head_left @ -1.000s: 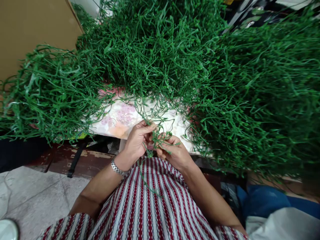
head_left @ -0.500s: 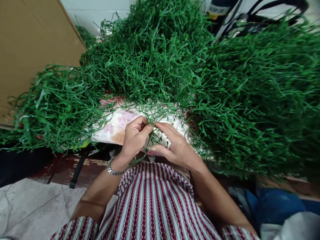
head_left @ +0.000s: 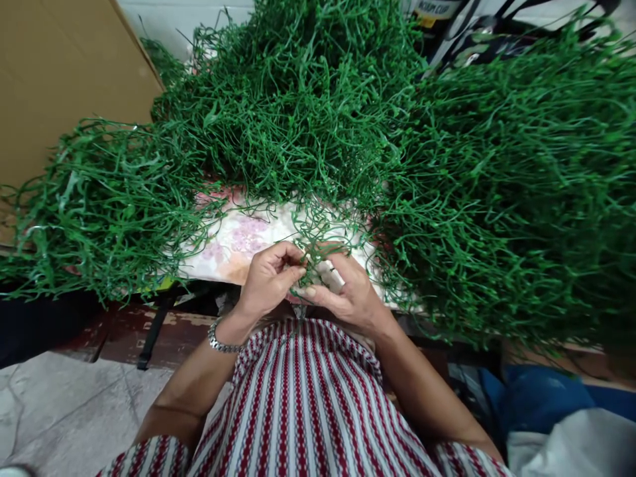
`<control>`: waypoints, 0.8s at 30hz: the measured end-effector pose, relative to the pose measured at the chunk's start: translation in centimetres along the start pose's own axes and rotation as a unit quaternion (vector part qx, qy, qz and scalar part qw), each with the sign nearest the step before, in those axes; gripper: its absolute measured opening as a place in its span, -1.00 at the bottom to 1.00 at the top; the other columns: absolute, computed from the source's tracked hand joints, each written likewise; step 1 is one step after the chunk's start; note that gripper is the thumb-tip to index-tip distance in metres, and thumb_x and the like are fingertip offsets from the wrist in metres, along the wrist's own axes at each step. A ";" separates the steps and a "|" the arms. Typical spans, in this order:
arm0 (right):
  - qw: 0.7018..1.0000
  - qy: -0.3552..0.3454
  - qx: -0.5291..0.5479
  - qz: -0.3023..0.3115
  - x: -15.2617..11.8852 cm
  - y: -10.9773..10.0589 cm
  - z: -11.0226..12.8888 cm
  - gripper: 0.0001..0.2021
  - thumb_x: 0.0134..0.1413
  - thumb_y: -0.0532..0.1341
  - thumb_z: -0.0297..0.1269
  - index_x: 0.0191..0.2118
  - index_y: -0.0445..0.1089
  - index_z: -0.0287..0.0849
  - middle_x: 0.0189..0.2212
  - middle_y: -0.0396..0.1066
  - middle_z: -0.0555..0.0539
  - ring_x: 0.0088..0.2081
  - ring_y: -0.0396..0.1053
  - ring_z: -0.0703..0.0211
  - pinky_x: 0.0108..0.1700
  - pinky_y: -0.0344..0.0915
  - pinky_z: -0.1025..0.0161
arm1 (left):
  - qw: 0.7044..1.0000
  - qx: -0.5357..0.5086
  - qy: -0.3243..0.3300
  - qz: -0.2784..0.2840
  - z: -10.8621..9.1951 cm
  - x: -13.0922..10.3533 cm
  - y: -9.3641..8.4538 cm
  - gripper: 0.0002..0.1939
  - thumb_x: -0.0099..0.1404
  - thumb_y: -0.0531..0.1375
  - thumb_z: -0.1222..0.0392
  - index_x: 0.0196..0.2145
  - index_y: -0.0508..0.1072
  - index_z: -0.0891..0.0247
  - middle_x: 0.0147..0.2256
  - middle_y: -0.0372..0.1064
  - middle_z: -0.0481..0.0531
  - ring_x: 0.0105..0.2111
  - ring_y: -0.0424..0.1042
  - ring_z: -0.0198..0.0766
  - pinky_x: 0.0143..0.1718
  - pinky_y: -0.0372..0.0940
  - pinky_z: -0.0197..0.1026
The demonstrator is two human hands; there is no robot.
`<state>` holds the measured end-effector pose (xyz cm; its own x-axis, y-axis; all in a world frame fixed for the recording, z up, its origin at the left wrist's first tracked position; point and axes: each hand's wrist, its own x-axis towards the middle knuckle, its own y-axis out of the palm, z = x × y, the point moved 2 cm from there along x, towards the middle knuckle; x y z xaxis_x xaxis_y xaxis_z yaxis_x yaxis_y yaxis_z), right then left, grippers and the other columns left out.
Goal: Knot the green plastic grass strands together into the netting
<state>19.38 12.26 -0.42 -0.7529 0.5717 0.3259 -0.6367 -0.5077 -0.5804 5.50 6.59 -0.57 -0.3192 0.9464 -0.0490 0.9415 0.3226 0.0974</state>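
Observation:
Between my two hands is a small bunch of thin green plastic-looking stems (head_left: 318, 250), tangled and branching. My left hand (head_left: 272, 275) pinches part of it between thumb and forefinger. From the other side, my right hand (head_left: 350, 288) curls its fingers around the stems, with the thumb below. Both hands are just above the near edge of a floral cloth (head_left: 238, 242). Beyond them rises a large heap of similar green stems (head_left: 308, 112), with a further heap at the right (head_left: 521, 192) and a smaller pile at the left (head_left: 109, 205).
A cardboard box (head_left: 69, 93) stands at the back left. Behind the heaps on the right are a dark container with a label (head_left: 432, 13) and black straps. A dark strap (head_left: 154, 334) hangs over the worn brown bench edge. Blue cloth (head_left: 541, 401) lies low on the right.
The left hand's fingertips have drawn slightly toward me. The right forefinger, stretched across to the left hand before, is now bent around the stems. The view has shifted a little.

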 end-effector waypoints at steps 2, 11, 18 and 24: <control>1.000 -0.016 0.009 0.004 0.0 -0.1 -0.1 -0.68 0.05 0.18 -0.15 -0.10 0.26 -0.19 -0.08 0.32 -0.18 -0.07 0.28 0.06 -0.05 0.24 0.11 | 1.000 0.028 0.005 0.000 -0.2 -0.2 0.0 -0.89 -0.06 0.21 0.44 -0.55 0.35 0.31 -0.56 0.27 -0.13 -0.53 0.22 -0.45 -0.47 0.13 -0.40; 0.996 -0.044 -0.032 -0.071 -0.3 0.8 -0.6 -0.90 0.11 0.13 -0.31 -0.28 0.31 -0.21 -0.29 0.41 -0.11 -0.20 0.33 0.18 -0.17 0.29 0.23 | 0.997 0.069 0.034 -0.024 -0.5 -0.6 0.0 -0.90 -0.04 0.23 0.43 -0.53 0.39 0.31 -0.56 0.34 -0.13 -0.55 0.27 -0.46 -0.52 0.16 -0.43; 0.989 -0.085 -0.076 -0.090 -0.5 0.8 -0.6 -0.92 0.03 0.19 -0.32 -0.34 0.34 -0.21 -0.34 0.39 -0.10 -0.24 0.31 0.16 -0.23 0.28 0.23 | 0.995 0.093 0.037 -0.026 0.2 -0.6 -0.1 -0.90 -0.03 0.19 0.45 -0.51 0.39 0.31 -0.54 0.35 -0.12 -0.53 0.29 -0.45 -0.48 0.18 -0.43; 0.995 -0.024 -0.017 -0.091 -0.6 1.3 -0.5 -0.95 0.09 0.13 -0.36 -0.35 0.30 -0.21 -0.48 0.35 0.00 -0.42 0.30 0.30 -0.36 0.25 0.35 | 0.991 0.124 0.040 0.004 0.4 -0.5 0.1 -0.91 0.04 0.13 0.44 -0.47 0.36 0.31 -0.51 0.33 -0.10 -0.49 0.28 -0.42 -0.45 0.18 -0.40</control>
<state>19.11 11.58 -1.77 -0.6336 0.6207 0.4618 -0.7575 -0.3765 -0.5333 5.80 6.15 -0.90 -0.3102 0.9502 0.0311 0.9384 0.3113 -0.1503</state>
